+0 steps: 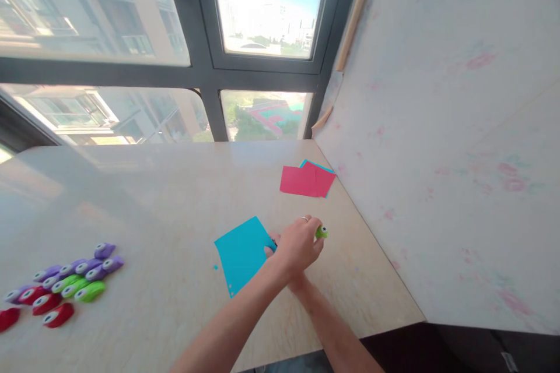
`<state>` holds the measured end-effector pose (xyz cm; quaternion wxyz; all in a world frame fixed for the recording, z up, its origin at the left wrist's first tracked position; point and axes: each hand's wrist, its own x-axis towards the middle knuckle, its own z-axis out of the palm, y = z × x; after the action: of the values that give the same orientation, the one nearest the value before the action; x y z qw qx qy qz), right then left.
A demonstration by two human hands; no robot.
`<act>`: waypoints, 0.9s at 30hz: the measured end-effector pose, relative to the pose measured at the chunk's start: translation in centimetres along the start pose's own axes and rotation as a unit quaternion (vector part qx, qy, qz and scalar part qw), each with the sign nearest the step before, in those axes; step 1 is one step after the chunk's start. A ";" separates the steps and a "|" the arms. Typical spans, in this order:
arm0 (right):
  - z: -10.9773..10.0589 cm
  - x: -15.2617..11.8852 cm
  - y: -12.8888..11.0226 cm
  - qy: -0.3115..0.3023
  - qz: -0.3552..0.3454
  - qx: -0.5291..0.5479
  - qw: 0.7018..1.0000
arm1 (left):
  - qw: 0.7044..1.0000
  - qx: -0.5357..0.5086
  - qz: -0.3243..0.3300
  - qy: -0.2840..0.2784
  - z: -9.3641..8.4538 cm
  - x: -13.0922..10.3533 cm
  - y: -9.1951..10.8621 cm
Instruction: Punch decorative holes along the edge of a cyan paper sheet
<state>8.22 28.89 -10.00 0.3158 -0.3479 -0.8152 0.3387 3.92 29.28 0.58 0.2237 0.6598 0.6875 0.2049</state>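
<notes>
The pale table is the largest thing about the hands; beyond them it ends at the window, and to their right it meets the flowered wall. The forearms cross, the left one above the right. The blue sheet lies directly to the left of both hands, turned at an angle; it is nearly square, so I see no clear long axis. Its right edge is touched by the fingertips of the right hand, which is mostly hidden under the left arm, so I cannot tell how firmly these fingers close. The left hand reaches across to the right, its fingers closed around a small green piece with an eye. The important relation, in my judgement, is this: the sheet is on one side of the left hand, the green piece on its opposite side, and the right hand is the nearer to the sheet. Beyond the left hand, slightly to the right, lie red papers, close to the wall. Far to the left of the hands are purple, green and red pieces, with wide open room before them. Smallest is a blue scrap, just beside the sheet's left edge.
</notes>
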 end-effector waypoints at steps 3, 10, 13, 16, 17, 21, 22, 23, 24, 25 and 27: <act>-0.1 -0.4 -0.1 -0.026 0.016 0.014 0.999 | 0.997 0.048 0.048 -0.035 3.3 1.5 2.2; 0.1 -0.2 -0.5 -0.030 0.008 0.093 0.995 | 0.985 0.077 0.110 -0.108 9.7 3.8 5.6; -0.1 -0.2 -0.5 -0.036 0.009 0.110 0.993 | 0.983 0.083 0.119 -0.113 10.6 4.3 6.5; -0.2 -0.3 -0.4 -0.040 0.014 0.112 0.993 | 0.981 0.086 0.129 -0.117 11.0 4.6 6.9; -0.2 -0.3 -0.4 -0.042 0.014 0.113 0.993 | 0.981 0.087 0.131 -0.117 11.1 4.6 7.0; -0.2 -0.4 -0.4 -0.047 0.014 0.113 0.992 | 0.981 0.085 0.131 -0.111 11.3 4.5 6.9; -0.2 -0.4 -0.4 -0.048 0.015 0.114 0.992 | 0.983 0.079 0.130 -0.107 11.3 4.3 6.8; -0.3 -0.4 -0.4 -0.047 0.016 0.118 0.992 | 0.984 0.068 0.127 -0.101 11.2 4.0 6.6; -0.3 -0.5 -0.5 -0.046 0.015 0.124 0.991 | 0.987 0.053 0.122 -0.095 11.0 3.6 6.5; -0.3 -0.5 -0.5 -0.044 0.014 0.131 0.990 | 0.989 0.033 0.115 -0.087 10.8 3.0 6.3; -0.4 -0.5 -0.6 -0.039 0.012 0.143 0.989 | 0.992 -0.016 0.100 -0.068 10.3 1.3 6.0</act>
<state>8.56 28.31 -9.43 0.3257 -0.2959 -0.7659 0.4687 14.75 30.67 -4.40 0.2590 0.7342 0.5976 0.1915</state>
